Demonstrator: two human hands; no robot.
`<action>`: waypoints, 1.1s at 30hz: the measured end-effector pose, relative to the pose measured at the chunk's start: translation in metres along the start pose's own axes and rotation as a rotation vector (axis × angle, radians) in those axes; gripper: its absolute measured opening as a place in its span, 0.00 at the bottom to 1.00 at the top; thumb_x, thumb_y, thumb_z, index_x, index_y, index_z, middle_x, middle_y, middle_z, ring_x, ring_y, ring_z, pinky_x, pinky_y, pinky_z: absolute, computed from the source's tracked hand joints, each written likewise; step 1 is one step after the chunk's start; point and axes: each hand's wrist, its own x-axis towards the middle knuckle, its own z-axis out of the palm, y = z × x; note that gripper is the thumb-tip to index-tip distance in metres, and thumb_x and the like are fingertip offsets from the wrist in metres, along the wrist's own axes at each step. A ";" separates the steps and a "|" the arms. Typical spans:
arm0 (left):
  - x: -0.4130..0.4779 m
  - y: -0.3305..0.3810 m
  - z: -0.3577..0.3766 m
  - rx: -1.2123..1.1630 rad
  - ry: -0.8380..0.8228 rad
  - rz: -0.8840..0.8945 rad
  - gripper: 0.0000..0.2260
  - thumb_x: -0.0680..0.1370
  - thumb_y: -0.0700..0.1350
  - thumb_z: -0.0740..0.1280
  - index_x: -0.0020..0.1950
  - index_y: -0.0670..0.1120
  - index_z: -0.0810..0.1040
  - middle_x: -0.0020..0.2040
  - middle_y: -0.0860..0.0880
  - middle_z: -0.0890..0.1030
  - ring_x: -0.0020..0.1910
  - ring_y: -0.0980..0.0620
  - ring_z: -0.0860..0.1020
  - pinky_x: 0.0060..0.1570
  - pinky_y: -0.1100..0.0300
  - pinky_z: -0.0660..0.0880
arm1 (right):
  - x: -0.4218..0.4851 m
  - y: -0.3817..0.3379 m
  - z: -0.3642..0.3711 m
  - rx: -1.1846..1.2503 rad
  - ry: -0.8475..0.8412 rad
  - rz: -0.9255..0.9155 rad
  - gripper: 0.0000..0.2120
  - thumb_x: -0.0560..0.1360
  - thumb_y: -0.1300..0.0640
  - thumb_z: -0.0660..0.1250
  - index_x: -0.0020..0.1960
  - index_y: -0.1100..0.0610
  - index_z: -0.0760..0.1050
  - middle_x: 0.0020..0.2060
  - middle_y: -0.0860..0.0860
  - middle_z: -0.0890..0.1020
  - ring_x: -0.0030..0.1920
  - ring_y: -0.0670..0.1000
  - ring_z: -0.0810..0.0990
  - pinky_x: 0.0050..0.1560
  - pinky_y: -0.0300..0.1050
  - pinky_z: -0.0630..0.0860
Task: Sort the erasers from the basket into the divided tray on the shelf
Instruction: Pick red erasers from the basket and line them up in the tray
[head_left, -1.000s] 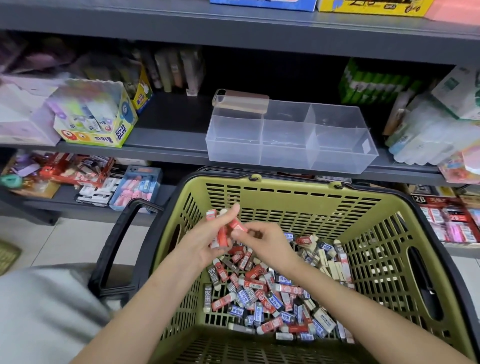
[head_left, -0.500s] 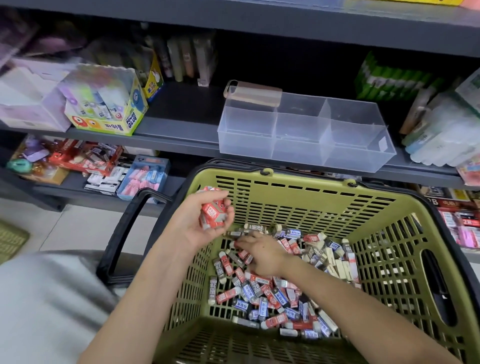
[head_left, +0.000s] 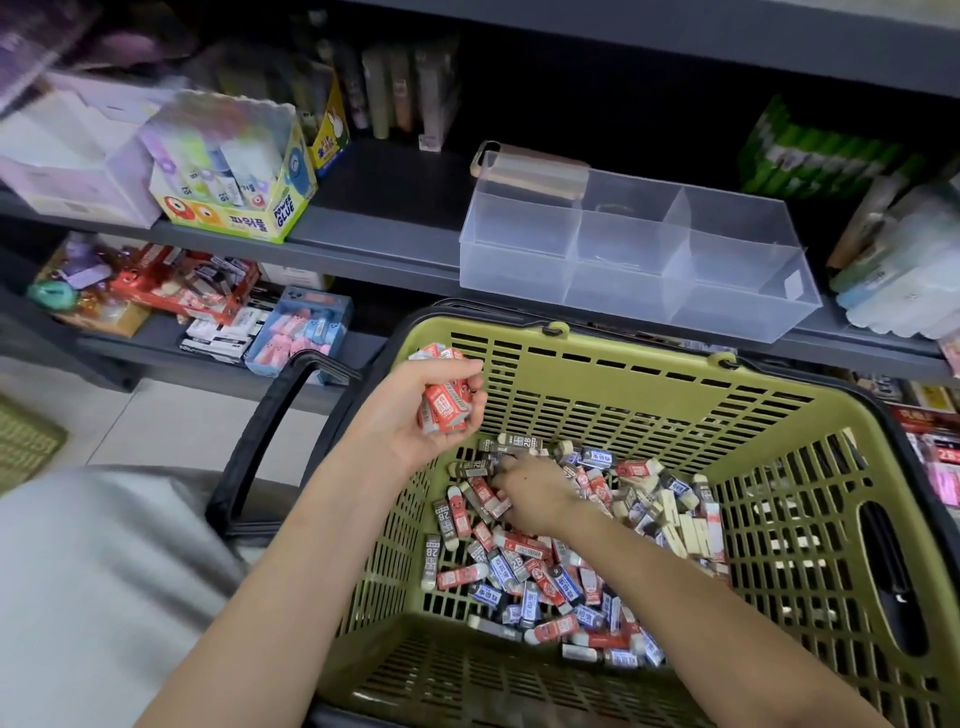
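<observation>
An olive-green basket (head_left: 649, 395) with black handles holds a pile of erasers (head_left: 540, 577) in red, blue and dark sleeves. My left hand (head_left: 415, 410) is raised over the basket's near-left corner and grips a bunch of red erasers (head_left: 448, 397). My right hand (head_left: 530, 491) reaches down into the pile, fingers curled among the erasers; whether it grips one is hidden. A clear divided tray (head_left: 519, 254) with three compartments stands on the grey shelf above the basket's far rim, with nothing visible inside it.
A tan flat case (head_left: 530, 169) leans on the tray's back left corner. A glue box (head_left: 234, 171) and a lilac box (head_left: 78, 166) stand left on the shelf. Green packs (head_left: 826, 150) and wrapped goods (head_left: 904, 260) crowd the right. A lower shelf holds stationery packs (head_left: 296, 332).
My hands have parted: the left rose with its bunch of red erasers while the right dropped into the pile. The view also shifted downward and left a little.
</observation>
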 end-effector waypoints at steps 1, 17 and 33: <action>0.000 0.000 -0.001 0.000 0.002 -0.002 0.13 0.61 0.36 0.73 0.43 0.40 0.76 0.31 0.46 0.80 0.29 0.52 0.79 0.27 0.62 0.76 | 0.002 -0.001 0.000 0.004 0.035 0.022 0.12 0.71 0.57 0.68 0.54 0.56 0.78 0.53 0.52 0.76 0.58 0.54 0.72 0.54 0.49 0.75; 0.008 -0.033 0.019 0.434 -0.079 -0.087 0.26 0.62 0.48 0.77 0.56 0.43 0.77 0.46 0.45 0.85 0.45 0.48 0.84 0.45 0.53 0.79 | -0.092 0.015 -0.111 1.634 0.262 0.163 0.09 0.66 0.46 0.71 0.39 0.52 0.82 0.28 0.50 0.78 0.22 0.46 0.66 0.23 0.35 0.64; 0.012 -0.045 0.030 0.241 -0.033 -0.026 0.24 0.57 0.38 0.77 0.51 0.40 0.76 0.31 0.47 0.83 0.30 0.51 0.82 0.30 0.58 0.79 | -0.106 0.033 -0.038 0.611 -0.036 0.234 0.15 0.73 0.51 0.69 0.59 0.53 0.76 0.48 0.46 0.81 0.46 0.46 0.78 0.52 0.45 0.78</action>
